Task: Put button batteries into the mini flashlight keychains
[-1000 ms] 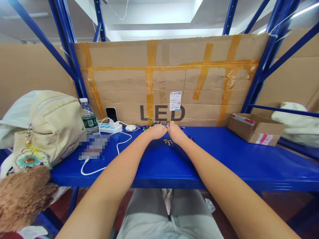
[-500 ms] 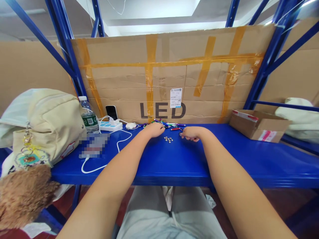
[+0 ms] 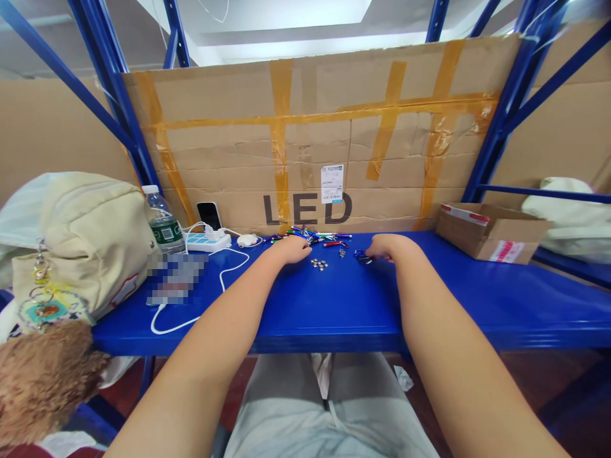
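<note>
My left hand [image 3: 296, 249] rests on the blue table with its fingers curled; anything inside them is hidden. Just behind it lies a pile of thin, shiny, multicoloured pieces [image 3: 315, 236], too small to name. In front and to the right of it sit several small round silver pieces [image 3: 319, 264]. My right hand [image 3: 383, 246] points down with fingers pinched at a dark blue looped piece [image 3: 363, 256] on the tabletop. Between the hands are a red piece [image 3: 336, 244] and a few tiny silvery bits [image 3: 342, 253].
At the left stand a cream bag [image 3: 95, 229], a water bottle [image 3: 165, 219], a power strip [image 3: 207, 241] and a blurred phone-like slab [image 3: 179, 280] with a white cable. An opened cardboard box [image 3: 494, 232] is at the right. A taped cardboard panel [image 3: 229, 152] closes the back.
My right hand has moved right, away from the red piece, and the dark looped piece now shows at its fingertips. Tiny silvery bits have come into sight. My left hand stays nearly in place.
</note>
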Demonstrator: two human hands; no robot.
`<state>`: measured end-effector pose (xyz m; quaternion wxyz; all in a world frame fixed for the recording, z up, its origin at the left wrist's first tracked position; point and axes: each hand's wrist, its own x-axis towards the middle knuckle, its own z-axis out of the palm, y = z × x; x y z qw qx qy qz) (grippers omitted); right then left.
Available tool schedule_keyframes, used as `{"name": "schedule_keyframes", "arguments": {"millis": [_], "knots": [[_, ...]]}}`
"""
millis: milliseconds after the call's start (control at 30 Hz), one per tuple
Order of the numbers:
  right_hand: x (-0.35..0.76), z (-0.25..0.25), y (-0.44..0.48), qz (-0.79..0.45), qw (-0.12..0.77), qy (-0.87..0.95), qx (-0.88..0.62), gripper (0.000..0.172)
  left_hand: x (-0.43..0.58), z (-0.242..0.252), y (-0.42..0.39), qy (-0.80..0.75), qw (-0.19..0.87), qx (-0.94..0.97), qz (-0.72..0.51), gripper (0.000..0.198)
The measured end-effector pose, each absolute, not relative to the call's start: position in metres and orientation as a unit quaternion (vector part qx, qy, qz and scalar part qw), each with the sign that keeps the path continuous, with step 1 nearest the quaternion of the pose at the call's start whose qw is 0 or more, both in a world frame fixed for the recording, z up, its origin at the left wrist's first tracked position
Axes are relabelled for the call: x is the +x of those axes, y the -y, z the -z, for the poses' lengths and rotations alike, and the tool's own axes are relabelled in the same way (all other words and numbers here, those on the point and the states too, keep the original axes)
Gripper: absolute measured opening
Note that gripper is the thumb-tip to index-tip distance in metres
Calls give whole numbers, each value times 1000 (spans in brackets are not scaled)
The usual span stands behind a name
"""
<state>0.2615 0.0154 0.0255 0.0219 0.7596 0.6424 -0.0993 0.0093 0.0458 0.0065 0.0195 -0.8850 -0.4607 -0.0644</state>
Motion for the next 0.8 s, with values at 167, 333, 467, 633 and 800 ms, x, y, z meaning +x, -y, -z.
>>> {"name": "schedule_keyframes", "arguments": {"millis": [167,333,467,633,800], "knots": [[235,-22,-24,16,-186,-697,692,16,10,-4,-48,444,7,-891,89,30],[191,-8,-26,140,-293,-711,624,21,12,-6,-48,396,-13,-906,150,26],[177,-3,-21,274,-290,-678,618,26,14,-9,-47,355,-27,-914,196,23],[180,-8,-19,405,-301,-615,606,26,16,-14,-42,336,36,-909,244,24],[187,-8,-26,621,-291,-500,528,26,19,-15,-39,341,152,-912,173,26]]}}
